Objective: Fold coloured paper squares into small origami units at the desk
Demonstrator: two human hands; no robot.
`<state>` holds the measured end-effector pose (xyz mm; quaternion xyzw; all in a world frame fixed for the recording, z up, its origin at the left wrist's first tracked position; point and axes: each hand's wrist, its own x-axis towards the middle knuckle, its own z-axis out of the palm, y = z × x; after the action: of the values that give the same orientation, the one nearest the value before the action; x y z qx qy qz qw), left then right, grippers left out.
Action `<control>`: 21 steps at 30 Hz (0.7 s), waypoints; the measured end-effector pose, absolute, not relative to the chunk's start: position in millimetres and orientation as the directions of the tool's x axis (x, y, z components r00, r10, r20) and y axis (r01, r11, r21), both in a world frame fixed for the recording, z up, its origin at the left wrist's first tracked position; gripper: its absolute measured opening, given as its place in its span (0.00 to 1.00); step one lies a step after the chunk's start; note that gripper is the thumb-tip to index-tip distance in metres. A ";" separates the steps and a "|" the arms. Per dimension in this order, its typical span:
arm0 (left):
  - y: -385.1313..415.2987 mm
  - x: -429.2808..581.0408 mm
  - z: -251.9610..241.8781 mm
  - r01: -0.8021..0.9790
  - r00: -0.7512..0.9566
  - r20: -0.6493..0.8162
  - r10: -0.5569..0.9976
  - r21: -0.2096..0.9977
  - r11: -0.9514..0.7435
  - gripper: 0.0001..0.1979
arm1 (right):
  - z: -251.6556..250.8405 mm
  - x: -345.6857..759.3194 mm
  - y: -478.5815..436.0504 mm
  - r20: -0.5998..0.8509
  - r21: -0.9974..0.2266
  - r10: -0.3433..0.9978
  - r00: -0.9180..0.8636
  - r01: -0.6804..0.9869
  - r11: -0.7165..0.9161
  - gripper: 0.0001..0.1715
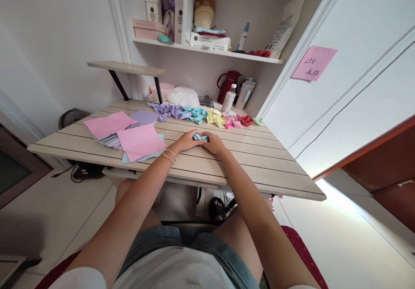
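A small folded piece of light blue origami paper (200, 137) is held between both my hands over the middle of the desk. My left hand (188, 140), with bracelets at its wrist, grips its left side. On the right side my right hand (212, 143) has its fingers curled round it. The fingers hide most of its shape. Just beyond my hands lies a row of folded paper pieces: purple ones (173, 110), blue ones (197, 114), yellow ones (216, 117), pink ones (234, 121), a red one (247, 120) and a pale green one (258, 121).
Pink sheets (141, 142) lie on stacked coloured paper to the left, beside purple sheets (145, 117). Behind the row stand a clear bottle (228, 99), a red jug (228, 86) and a tumbler (245, 93). A small raised shelf (126, 67) overhangs the desk (259, 163) at back left.
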<state>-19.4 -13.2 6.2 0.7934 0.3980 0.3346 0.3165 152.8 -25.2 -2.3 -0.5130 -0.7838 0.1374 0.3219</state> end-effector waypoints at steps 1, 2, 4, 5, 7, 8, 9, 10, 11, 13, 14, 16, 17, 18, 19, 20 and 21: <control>-13.3 -19.4 6.2 0.418 0.461 0.281 0.842 0.768 -0.485 0.23 | -2.4 152.8 -25.2 0.363 -0.547 0.893 -0.266 0.716 0.435 0.20; -13.3 -19.4 6.1 0.417 0.461 0.280 0.842 0.769 -0.484 0.23 | -2.5 152.8 -25.1 0.361 -0.547 0.894 -0.265 0.717 0.433 0.20; -13.0 -19.2 5.8 0.416 0.461 0.276 0.843 0.772 -0.480 0.23 | -2.7 152.8 -25.0 0.359 -0.547 0.896 -0.262 0.719 0.429 0.20; -12.8 -19.0 5.5 0.415 0.460 0.277 0.843 0.773 -0.480 0.23 | -2.7 152.8 -24.9 0.358 -0.547 0.896 -0.262 0.719 0.429 0.20; -12.2 -18.8 5.1 0.412 0.459 0.285 0.841 0.770 -0.486 0.23 | -2.5 152.7 -25.1 0.358 -0.547 0.896 -0.262 0.719 0.429 0.20; -11.9 -18.7 4.9 0.413 0.460 0.288 0.840 0.768 -0.490 0.23 | -2.3 152.7 -25.2 0.358 -0.547 0.896 -0.263 0.718 0.429 0.20; -11.6 -18.8 4.9 0.415 0.460 0.290 0.839 0.765 -0.492 0.23 | -2.0 152.6 -25.4 0.358 -0.547 0.896 -0.262 0.719 0.429 0.20; -11.4 -18.8 4.8 0.419 0.461 0.289 0.839 0.763 -0.493 0.23 | -1.8 152.5 -25.5 0.357 -0.547 0.897 -0.262 0.719 0.428 0.19; -11.2 -18.9 4.9 0.424 0.461 0.286 0.840 0.761 -0.492 0.23 | -1.5 152.4 -25.6 0.357 -0.547 0.897 -0.261 0.720 0.427 0.19; -11.2 -19.1 5.0 0.430 0.458 0.284 0.842 0.758 -0.490 0.23 | -1.3 152.4 -25.5 0.360 -0.546 0.896 -0.261 0.720 0.429 0.19; -11.3 -19.2 5.1 0.432 0.457 0.284 0.843 0.757 -0.489 0.23 | -1.3 152.4 -25.4 0.363 -0.544 0.894 -0.263 0.719 0.432 0.19; -11.4 -19.3 4.9 0.434 0.456 0.284 0.843 0.756 -0.490 0.23 | -1.5 152.6 -24.9 0.371 -0.540 0.890 -0.265 0.718 0.439 0.19; -11.5 -19.3 4.7 0.435 0.458 0.284 0.843 0.755 -0.490 0.23 | -1.7 152.7 -24.7 0.374 -0.539 0.888 -0.267 0.717 0.442 0.19; -11.4 -19.3 4.4 0.436 0.459 0.283 0.842 0.754 -0.491 0.23 | -1.9 152.8 -24.6 0.376 -0.537 0.887 -0.268 0.717 0.444 0.19; -11.2 -19.3 4.0 0.438 0.459 0.284 0.842 0.752 -0.492 0.23 | -2.2 153.0 -24.5 0.377 -0.535 0.886 -0.271 0.717 0.447 0.19; -10.9 -19.4 3.5 0.440 0.459 0.285 0.842 0.750 -0.494 0.23 | -2.4 153.1 -24.4 0.377 -0.534 0.885 -0.274 0.717 0.449 0.19; -10.4 -19.4 2.9 0.442 0.459 0.287 0.841 0.748 -0.496 0.23 | -2.6 153.2 -24.3 0.377 -0.531 0.884 -0.277 0.717 0.451 0.19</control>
<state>-19.4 -10.4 2.9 0.7990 0.4013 0.3308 0.3017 153.2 -24.3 -2.6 -0.5076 -0.7885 0.1293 0.3223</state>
